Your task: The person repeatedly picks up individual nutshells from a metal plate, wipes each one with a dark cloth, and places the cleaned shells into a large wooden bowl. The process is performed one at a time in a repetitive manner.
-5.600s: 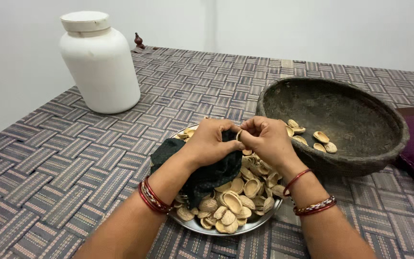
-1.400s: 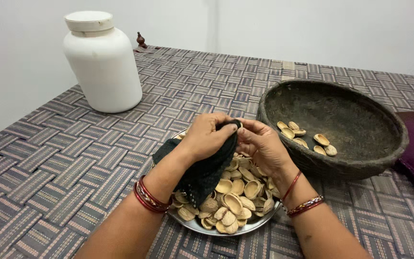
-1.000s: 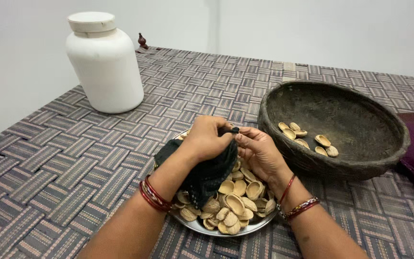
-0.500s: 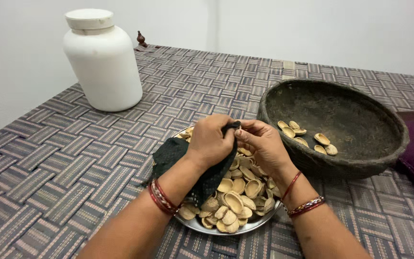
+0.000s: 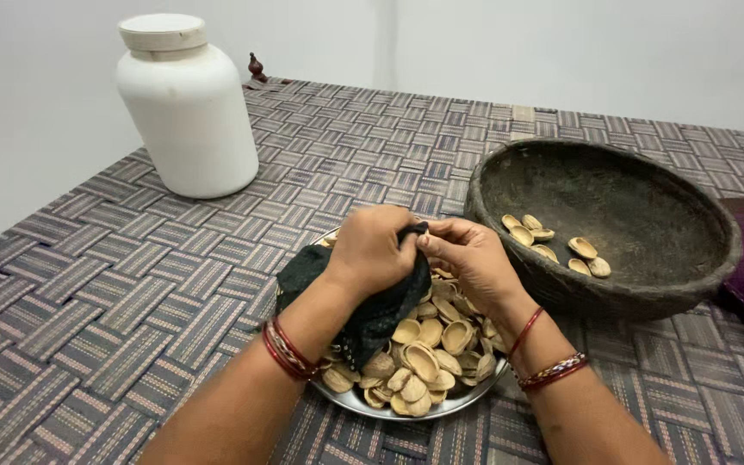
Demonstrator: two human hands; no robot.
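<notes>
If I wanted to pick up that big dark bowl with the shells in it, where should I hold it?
Probably by the thick rim of the dark bowl, one hand on each side, coming down from above. It is wide and shallow with no handles, so one hand likely would not span it. The near left side is crowded by the right hand and the metal plate, so the far and right edges look freer.
</notes>
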